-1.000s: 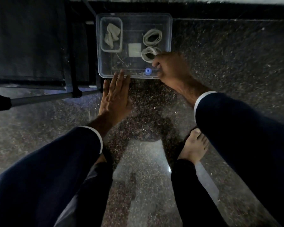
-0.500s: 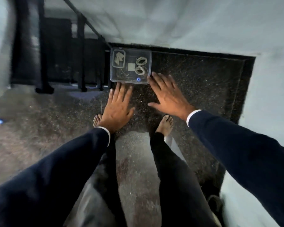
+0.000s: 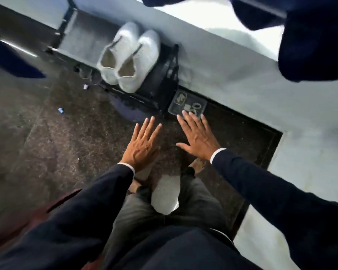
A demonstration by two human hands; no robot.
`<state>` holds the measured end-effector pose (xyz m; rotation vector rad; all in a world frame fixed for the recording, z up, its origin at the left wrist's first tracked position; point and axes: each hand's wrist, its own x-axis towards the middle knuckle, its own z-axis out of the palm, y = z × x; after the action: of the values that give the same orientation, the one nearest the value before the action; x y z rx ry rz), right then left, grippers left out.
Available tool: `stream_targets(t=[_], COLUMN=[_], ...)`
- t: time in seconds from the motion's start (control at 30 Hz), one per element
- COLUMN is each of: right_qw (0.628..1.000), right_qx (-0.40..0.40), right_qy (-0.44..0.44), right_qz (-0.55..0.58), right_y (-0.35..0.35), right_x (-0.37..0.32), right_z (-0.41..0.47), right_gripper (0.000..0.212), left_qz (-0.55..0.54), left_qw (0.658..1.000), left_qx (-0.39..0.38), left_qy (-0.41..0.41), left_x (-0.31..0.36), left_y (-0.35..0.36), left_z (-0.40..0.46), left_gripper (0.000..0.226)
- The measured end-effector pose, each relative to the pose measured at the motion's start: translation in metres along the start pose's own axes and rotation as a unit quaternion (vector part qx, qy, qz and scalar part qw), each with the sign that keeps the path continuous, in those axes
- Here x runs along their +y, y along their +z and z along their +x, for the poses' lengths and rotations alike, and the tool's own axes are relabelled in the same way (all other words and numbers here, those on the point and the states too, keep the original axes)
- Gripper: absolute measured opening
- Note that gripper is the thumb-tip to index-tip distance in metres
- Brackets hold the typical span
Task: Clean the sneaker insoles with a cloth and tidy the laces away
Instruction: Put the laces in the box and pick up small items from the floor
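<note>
A clear plastic box point(image 3: 202, 106) sits on the dark floor against the wall, with coiled white laces point(image 3: 196, 106) inside and a small inner tray of pale pieces point(image 3: 180, 97). Two white sneakers point(image 3: 129, 55) stand side by side on a black metal rack point(image 3: 160, 88) left of the box. My left hand point(image 3: 142, 145) is spread flat, palm down, above the floor with nothing in it. My right hand point(image 3: 198, 138) is also flat with straight fingers, its fingertips overlapping the box's near edge in the picture. No cloth or insole shows.
A pale wall point(image 3: 242, 78) runs behind the rack and box and turns along the right side. Dark hanging garments point(image 3: 316, 39) fill the top right. My bare feet point(image 3: 198, 165) stand on the speckled floor point(image 3: 57, 143). A small blue scrap point(image 3: 61, 110) lies to the left.
I have stood up, so the view has pulled far back from the box. My right hand let go of the box's near edge and opened flat. The sneakers on the rack came into sight.
</note>
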<state>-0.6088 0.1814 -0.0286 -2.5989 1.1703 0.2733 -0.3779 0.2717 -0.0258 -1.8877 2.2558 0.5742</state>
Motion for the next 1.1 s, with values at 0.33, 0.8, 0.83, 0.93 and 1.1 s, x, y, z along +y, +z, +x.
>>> stream_targets(t=[0.33, 0.8, 0.83, 0.93, 1.1], right_qw=[0.995, 0.981, 0.981, 0.979, 0.975], right_qx=[0.014, -0.006, -0.006, -0.021, -0.095], right_qy=[-0.096, -0.193, -0.195, -0.205, -0.202], right_qz=[-0.023, -0.003, 0.000, -0.003, 0.008], right_y=[-0.046, -0.073, -0.069, -0.052, -0.028], right_x=[-0.231, -0.455, -0.460, -0.477, -0.500], right_z=[0.086, 0.243, 0.256, 0.314, 0.413], right_gripper=[0.095, 0.087, 0.086, 0.083, 0.081], left_qz=[0.014, -0.073, -0.070, -0.065, -0.123], left_qw=[0.986, 0.957, 0.959, 0.961, 0.954], left_qx=[0.106, 0.121, 0.115, 0.101, 0.063], left_qy=[-0.125, -0.252, -0.250, -0.248, -0.265], left_x=[-0.164, -0.379, -0.391, -0.441, -0.521], left_y=[-0.038, -0.051, -0.049, -0.048, -0.050], left_z=[-0.188, -0.285, -0.282, -0.265, -0.240], left_gripper=[0.076, 0.068, 0.067, 0.066, 0.064])
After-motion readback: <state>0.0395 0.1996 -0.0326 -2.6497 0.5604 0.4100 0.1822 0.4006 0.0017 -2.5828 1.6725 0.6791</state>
